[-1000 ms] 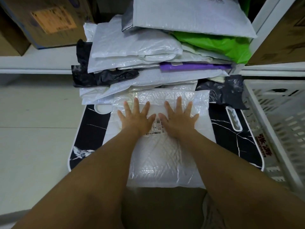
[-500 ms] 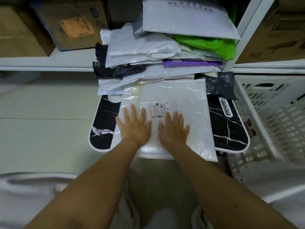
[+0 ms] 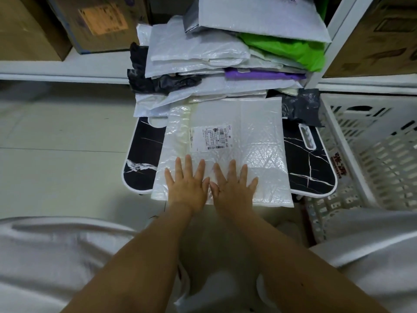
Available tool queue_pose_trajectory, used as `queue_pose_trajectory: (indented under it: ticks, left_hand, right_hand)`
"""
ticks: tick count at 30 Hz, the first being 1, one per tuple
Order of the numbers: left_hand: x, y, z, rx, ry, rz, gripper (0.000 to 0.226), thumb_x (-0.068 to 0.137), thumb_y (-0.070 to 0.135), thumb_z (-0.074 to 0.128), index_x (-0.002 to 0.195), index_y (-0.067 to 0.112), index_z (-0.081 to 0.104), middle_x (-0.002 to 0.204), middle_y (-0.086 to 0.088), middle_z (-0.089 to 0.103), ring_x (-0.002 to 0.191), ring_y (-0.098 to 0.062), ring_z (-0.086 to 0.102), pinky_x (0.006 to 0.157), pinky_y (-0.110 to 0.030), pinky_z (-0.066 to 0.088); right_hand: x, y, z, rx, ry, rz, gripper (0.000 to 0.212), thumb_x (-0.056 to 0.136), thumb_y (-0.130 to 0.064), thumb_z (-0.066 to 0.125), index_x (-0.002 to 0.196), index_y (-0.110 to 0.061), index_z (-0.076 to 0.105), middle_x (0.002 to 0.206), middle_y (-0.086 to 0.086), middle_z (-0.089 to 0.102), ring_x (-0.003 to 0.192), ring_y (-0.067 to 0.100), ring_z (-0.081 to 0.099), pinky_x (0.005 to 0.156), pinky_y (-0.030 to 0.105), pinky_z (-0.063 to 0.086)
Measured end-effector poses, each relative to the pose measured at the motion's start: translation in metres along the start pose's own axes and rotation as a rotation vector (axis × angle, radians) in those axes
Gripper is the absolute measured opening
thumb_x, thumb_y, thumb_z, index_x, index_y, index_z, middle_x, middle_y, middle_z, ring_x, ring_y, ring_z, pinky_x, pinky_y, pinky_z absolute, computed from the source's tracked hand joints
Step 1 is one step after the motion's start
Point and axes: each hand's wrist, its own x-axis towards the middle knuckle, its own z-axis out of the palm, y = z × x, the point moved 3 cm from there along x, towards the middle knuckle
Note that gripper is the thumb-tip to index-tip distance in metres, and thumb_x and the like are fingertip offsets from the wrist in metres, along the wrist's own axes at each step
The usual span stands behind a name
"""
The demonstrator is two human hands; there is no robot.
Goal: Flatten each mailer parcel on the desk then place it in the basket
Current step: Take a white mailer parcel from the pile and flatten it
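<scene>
Your left hand and right hand press the white mailer with fingers spread flat. It overhangs the desk edge; uneven pressure may tip it off.

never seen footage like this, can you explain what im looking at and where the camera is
There is no machine here: a person wears one camera on the head, looking down at their own bare arms. The left hand and right hand lie flat, fingers spread, pressing a white padded mailer onto a small black marble-patterned desk. Nothing is gripped. Behind it sits a pile of more mailers, white, black, purple and green. A white slatted basket stands to the right.
</scene>
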Motion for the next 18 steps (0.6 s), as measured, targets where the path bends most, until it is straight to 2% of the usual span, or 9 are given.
queue_pose_trajectory:
  ticks: [2,4,6,7,9,10,12,14,18]
  left_hand:
    - [0.001,0.0,-0.002,0.018,-0.006,-0.003,0.056,0.099,0.051,0.005,0.15,0.035,-0.011,0.16,-0.006,-0.015,0.146,-0.032,-0.017,0.116,-0.057,-0.005]
    - [0.005,0.001,-0.011,0.023,0.026,0.006,0.052,0.1,0.05,0.012,0.15,0.035,0.012,0.159,-0.01,0.008,0.146,-0.034,0.002,0.116,-0.058,0.001]
    - [0.014,0.004,-0.028,0.05,0.121,0.038,0.042,0.099,0.047,0.023,0.132,0.029,0.04,0.139,-0.01,0.038,0.134,-0.031,0.029,0.113,-0.056,0.015]
    - [0.021,0.007,-0.035,0.064,0.167,0.056,0.039,0.097,0.046,0.027,0.126,0.025,0.044,0.131,-0.008,0.043,0.129,-0.028,0.034,0.112,-0.053,0.019]
    - [0.036,0.011,-0.04,0.053,0.185,0.055,0.043,0.097,0.045,0.028,0.134,0.024,0.036,0.143,-0.013,0.033,0.138,-0.03,0.024,0.115,-0.054,0.014]
    - [0.044,0.012,-0.038,0.035,0.159,0.042,0.05,0.098,0.045,0.026,0.144,0.026,0.024,0.154,-0.014,0.017,0.145,-0.031,0.009,0.116,-0.055,0.006]
    - [0.052,0.01,-0.028,0.019,0.075,0.043,0.057,0.099,0.046,0.017,0.151,0.03,-0.001,0.16,-0.008,-0.011,0.146,-0.03,-0.014,0.116,-0.056,-0.002]
    - [0.057,0.007,-0.017,0.02,0.0,0.061,0.056,0.1,0.048,0.01,0.15,0.034,-0.011,0.159,-0.005,-0.019,0.146,-0.029,-0.017,0.116,-0.057,-0.001]
    - [0.06,0.005,-0.013,0.015,-0.035,0.06,0.055,0.099,0.049,0.007,0.15,0.036,-0.011,0.159,-0.003,-0.017,0.146,-0.028,-0.015,0.116,-0.056,0.0]
  right_hand:
    - [0.0,0.0,-0.001,-0.01,0.024,0.002,0.058,0.095,-0.056,0.014,0.147,-0.035,0.032,0.154,0.013,0.031,0.14,0.046,0.025,0.103,0.069,0.022]
    - [0.004,-0.001,-0.011,0.028,0.095,-0.01,0.05,0.095,-0.053,0.024,0.132,-0.033,0.05,0.138,0.014,0.049,0.129,0.044,0.042,0.099,0.066,0.03]
    - [0.014,-0.003,-0.027,0.089,0.216,-0.038,0.039,0.095,-0.047,0.033,0.109,-0.027,0.063,0.112,0.011,0.059,0.112,0.037,0.055,0.097,0.06,0.036]
    - [0.022,-0.004,-0.036,0.11,0.27,-0.055,0.036,0.095,-0.044,0.036,0.102,-0.024,0.064,0.108,0.01,0.059,0.109,0.034,0.056,0.098,0.058,0.036]
    - [0.038,-0.007,-0.049,0.119,0.239,-0.085,0.035,0.096,-0.042,0.036,0.116,-0.024,0.06,0.13,0.012,0.052,0.128,0.034,0.043,0.105,0.058,0.028]
    - [0.047,-0.006,-0.048,0.115,0.164,-0.09,0.04,0.098,-0.044,0.032,0.131,-0.028,0.049,0.147,0.011,0.038,0.14,0.033,0.028,0.109,0.059,0.02]
    - [0.056,0.0,-0.039,0.1,-0.005,-0.109,0.05,0.101,-0.05,0.02,0.148,-0.036,0.02,0.161,0.004,0.008,0.148,0.031,0.004,0.112,0.062,0.009]
    - [0.058,0.006,-0.028,0.08,-0.069,-0.121,0.053,0.1,-0.053,0.015,0.151,-0.04,0.007,0.162,0.0,-0.002,0.148,0.03,-0.001,0.113,0.062,0.007]
    - [0.058,0.008,-0.025,0.056,-0.015,-0.122,0.053,0.1,-0.054,0.016,0.151,-0.041,0.011,0.162,-0.001,0.005,0.148,0.029,0.006,0.112,0.061,0.01]
